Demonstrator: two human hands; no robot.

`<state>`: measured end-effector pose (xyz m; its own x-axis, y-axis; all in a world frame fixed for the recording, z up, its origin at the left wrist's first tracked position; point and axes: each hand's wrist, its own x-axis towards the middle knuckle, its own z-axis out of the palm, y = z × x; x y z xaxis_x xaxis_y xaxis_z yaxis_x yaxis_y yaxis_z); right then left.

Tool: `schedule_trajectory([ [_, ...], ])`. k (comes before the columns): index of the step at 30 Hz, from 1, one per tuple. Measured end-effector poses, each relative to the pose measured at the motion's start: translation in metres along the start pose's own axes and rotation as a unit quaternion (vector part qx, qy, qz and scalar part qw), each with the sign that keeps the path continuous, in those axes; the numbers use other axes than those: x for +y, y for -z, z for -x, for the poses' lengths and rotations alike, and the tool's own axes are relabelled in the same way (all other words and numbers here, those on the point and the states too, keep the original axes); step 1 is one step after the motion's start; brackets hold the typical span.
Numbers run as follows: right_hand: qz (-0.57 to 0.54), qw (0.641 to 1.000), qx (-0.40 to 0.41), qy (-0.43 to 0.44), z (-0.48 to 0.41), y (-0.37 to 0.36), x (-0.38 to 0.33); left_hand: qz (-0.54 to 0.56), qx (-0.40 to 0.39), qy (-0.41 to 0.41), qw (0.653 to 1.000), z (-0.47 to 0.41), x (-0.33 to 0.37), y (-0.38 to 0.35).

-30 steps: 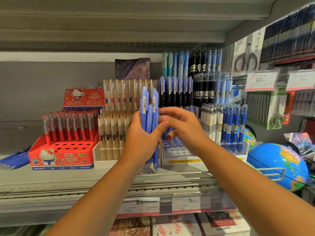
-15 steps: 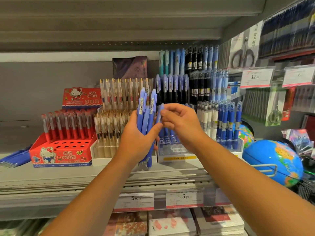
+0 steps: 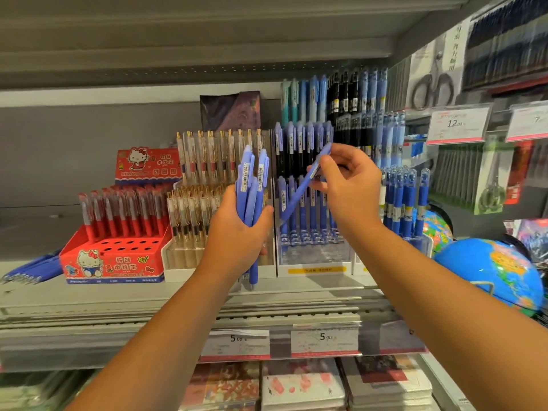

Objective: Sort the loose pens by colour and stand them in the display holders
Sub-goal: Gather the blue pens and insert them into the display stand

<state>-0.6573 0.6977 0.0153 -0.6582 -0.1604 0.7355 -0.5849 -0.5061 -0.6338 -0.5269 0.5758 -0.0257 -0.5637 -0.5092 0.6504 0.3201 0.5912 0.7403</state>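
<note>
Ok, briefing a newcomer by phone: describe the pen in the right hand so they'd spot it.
Find the clear plastic tiered holder of blue pens mid-shelf. Before it, the right hand pinches one periwinkle-blue plastic pen. It alone slants, tip down-left; others stand upright or sit bundled in the left hand.

A grey metal shelf (image 3: pixel 89 296) has a plain grey back panel (image 3: pixel 89 149) behind it, an upper shelf (image 3: pixel 207 48) above it, price tags (image 3: pixel 324 341) along its front edge and a globe (image 3: pixel 486 271) at its right end.

Forearms raised, the left hand (image 3: pixel 234 235) grips an upright bundle of blue plastic pens (image 3: pixel 250 179); the right hand (image 3: pixel 353 185) pinches a tilted single blue pen (image 3: pixel 296 194)
</note>
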Motion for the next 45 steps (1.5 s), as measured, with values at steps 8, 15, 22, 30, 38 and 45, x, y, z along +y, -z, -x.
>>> schedule_trajectory([
  [8, 0.206, 0.976, -0.061, 0.031, -0.003, 0.0, 0.013, -0.018, -0.002, -0.016, 1.0, 0.001, 0.003, 0.0],
  [15, 0.307, 0.944, -0.12, -0.005, -0.002, -0.009, 0.023, -0.052, -0.019, -0.019, 0.998, 0.002, 0.003, 0.0],
  [22, 0.296, 0.948, -0.111, -0.023, 0.001, -0.009, 0.021, -0.019, -0.03, -0.011, 0.999, 0.003, 0.004, 0.0],
  [30, 0.342, 0.93, -0.13, -0.008, 0.005, -0.01, 0.022, 0.001, -0.026, 0.0, 1.0, 0.001, 0.002, 0.001],
  [38, 0.041, 0.978, -0.2, -0.044, 0.017, -0.019, -0.001, -0.016, -0.033, -0.007, 0.999, 0.001, 0.005, 0.001],
  [45, -0.045, 0.973, -0.211, -0.076, 0.017, -0.021, -0.006, -0.011, -0.068, -0.016, 0.997, 0.001, 0.005, 0.002],
])
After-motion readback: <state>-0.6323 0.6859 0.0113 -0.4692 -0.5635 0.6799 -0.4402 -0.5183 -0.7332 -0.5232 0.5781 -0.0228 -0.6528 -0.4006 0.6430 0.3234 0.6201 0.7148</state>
